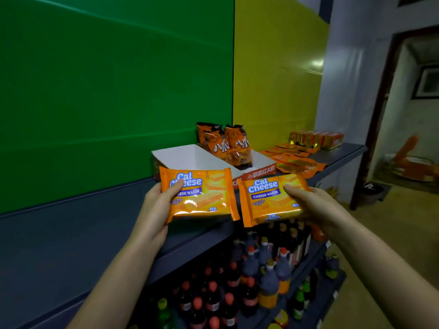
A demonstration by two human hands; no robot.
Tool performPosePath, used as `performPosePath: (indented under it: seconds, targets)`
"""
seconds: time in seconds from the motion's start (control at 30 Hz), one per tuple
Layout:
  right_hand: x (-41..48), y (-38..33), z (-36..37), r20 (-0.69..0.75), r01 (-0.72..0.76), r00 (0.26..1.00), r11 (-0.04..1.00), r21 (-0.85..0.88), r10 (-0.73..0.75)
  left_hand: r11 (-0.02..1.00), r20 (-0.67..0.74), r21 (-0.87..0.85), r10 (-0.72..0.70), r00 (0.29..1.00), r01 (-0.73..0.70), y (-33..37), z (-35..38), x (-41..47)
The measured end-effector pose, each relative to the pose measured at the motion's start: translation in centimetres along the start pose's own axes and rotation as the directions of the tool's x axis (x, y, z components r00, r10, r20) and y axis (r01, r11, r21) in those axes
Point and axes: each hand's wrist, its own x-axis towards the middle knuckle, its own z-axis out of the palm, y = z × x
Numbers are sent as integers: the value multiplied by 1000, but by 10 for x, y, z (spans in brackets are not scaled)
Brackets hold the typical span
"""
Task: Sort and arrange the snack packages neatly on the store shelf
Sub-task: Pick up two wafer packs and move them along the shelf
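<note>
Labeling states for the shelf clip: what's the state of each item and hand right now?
Left hand: grips left Cal Cheese pack, sealed, held up.
Right hand: grips right Cal Cheese pack, sealed.
White tray: open-topped, nothing visible inside.
Orange bags: two, upright in neighbouring tray.
Orange sachets: flat on shelf.

Curled left hand (pixel 155 205), curled right hand (pixel 308 203).

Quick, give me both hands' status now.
Left hand: grips the left wafer pack, thumb on its front.
Right hand: grips the right wafer pack, thumb on its front.
</note>
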Motion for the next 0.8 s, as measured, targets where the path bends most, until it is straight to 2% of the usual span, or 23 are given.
performPosePath:
  seconds: [0.23, 0.37, 0.53, 0.63, 0.8]
  targets:
    - [70, -19, -10, 27, 61, 998, 997, 51, -62, 997, -32, 33, 69, 997, -68, -1, 31, 58]
    - [113, -31, -3, 25, 97, 995, 993, 71, -99, 987, -128, 99, 139, 982, -127, 6, 37, 88]
    - [166, -51, 18, 123, 133, 982, 986, 98, -145, 951, -267, 231, 266, 926, -207, 20, 38, 128]
    - [192, -63, 29, 215, 161, 958, 976, 145, -190, 942, -332, 268, 288, 898, -203, 16, 40, 157]
    - [234, -72, 42, 329, 201, 916, 972, 120, -230, 898, -452, 426, 316, 834, -109, 6, 40, 203]
